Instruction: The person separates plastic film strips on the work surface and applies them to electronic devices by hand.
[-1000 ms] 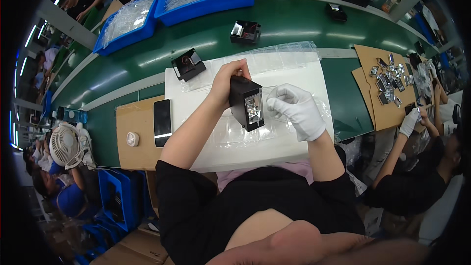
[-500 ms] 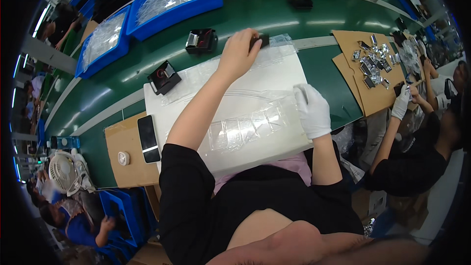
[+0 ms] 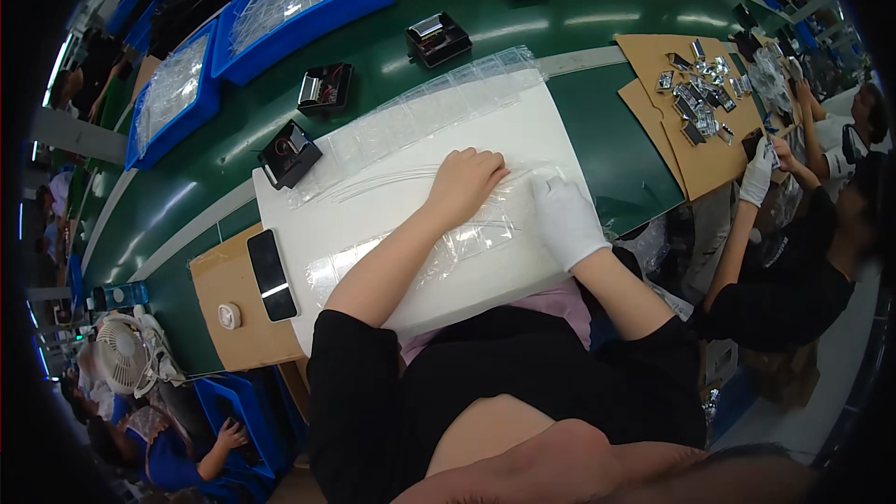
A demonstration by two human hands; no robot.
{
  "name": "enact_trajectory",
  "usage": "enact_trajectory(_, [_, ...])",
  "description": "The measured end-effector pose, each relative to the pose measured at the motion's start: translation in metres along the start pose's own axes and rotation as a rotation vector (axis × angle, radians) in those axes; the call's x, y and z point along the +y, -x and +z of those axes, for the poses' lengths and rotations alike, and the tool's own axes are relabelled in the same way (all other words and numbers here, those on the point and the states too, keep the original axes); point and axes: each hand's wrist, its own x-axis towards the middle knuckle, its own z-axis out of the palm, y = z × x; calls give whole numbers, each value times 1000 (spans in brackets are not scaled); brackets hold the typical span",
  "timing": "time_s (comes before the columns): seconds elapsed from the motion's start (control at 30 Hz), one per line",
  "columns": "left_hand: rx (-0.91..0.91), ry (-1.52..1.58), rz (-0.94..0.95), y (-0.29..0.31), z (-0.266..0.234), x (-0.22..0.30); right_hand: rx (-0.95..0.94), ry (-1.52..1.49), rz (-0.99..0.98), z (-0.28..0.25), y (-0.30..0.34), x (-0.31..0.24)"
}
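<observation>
My bare left hand (image 3: 465, 189) is over the middle of a white board (image 3: 359, 215), its fingers curled down onto clear plastic bags (image 3: 495, 229). Close by on the right, my white-gloved right hand (image 3: 565, 221) has its fingers bent in at the edge of the same plastic. What either hand pinches is hidden under the fingers. Thin clear strands (image 3: 373, 179) lie to the left of my left hand. Along the board's far edge runs a row of flat clear bags (image 3: 401, 126). Beyond it sits an open black box (image 3: 437, 39) with a shiny metal part inside.
More black boxes (image 3: 325, 89) stand on the green bench. Blue bins (image 3: 308, 23) of clear plastic strips are at the far left. Cardboard at right bears small metal parts (image 3: 700, 98). A phone (image 3: 271, 275) lies at the board's left edge. A co-worker's gloved hand (image 3: 758, 173) is at right.
My left hand has let go of a black box at the far side and come back to the plastic on the board. My right hand has moved slightly left, and its fingers are more bent.
</observation>
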Motion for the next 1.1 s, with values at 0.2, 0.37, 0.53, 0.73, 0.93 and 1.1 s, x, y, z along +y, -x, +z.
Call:
enact_trajectory(0.2, [32, 27, -26, 1, 4, 0, 133, 77, -26, 10, 2, -4])
enact_trajectory(0.37, [-2, 8, -55, 1, -6, 10, 221, 73, -78, 24, -5, 4])
enact_trajectory(0.53, [30, 45, -22, -2, -3, 10, 355, 166, -40, 48, -22, 20])
enact_trajectory(0.73, [51, 96, -51, 1, -3, 8, 136, 71, 10, 10, -16, -1])
enact_trajectory(0.93, [48, 102, -112, 0, -3, 9, 64, -10, -23, 14, -24, 4])
enact_trajectory(1.1, [34, 29, -98, 0, -7, 6, 180, -134, -125, -11, -13, 5])
